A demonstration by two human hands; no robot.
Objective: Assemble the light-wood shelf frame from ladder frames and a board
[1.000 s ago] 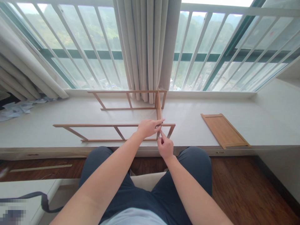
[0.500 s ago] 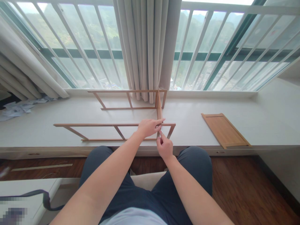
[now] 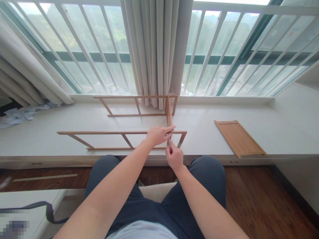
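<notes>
Standing on the white window ledge [image 3: 224, 139] is a half-built wooden rack: a near frame [image 3: 104, 132], a far frame [image 3: 129, 97] against the curtain [image 3: 157, 49], and one short cross rail [image 3: 169, 114] that links their right ends. Judging from how it stands, the right end is joined while the left ends of both frames are open, with nothing between them, so most of the joining looks left to do. A flat wooden panel [image 3: 239, 137] lies on the ledge well to the right of the near frame, apart from it and not yet fitted.

Both hands meet at the near frame's right corner, where the cross rail comes in. The left hand [image 3: 158, 135] lies curled over the top rail of the near frame, its fingers wrapped around the joint and steadying it. The right hand [image 3: 175, 156] sits just below that corner, closed with thumb and fingers pinched on something small and thin, pointed up at the joint; whether it is a screw, a peg or a small key is too fine to tell. This corner appears to be the fastening in hand.
</notes>
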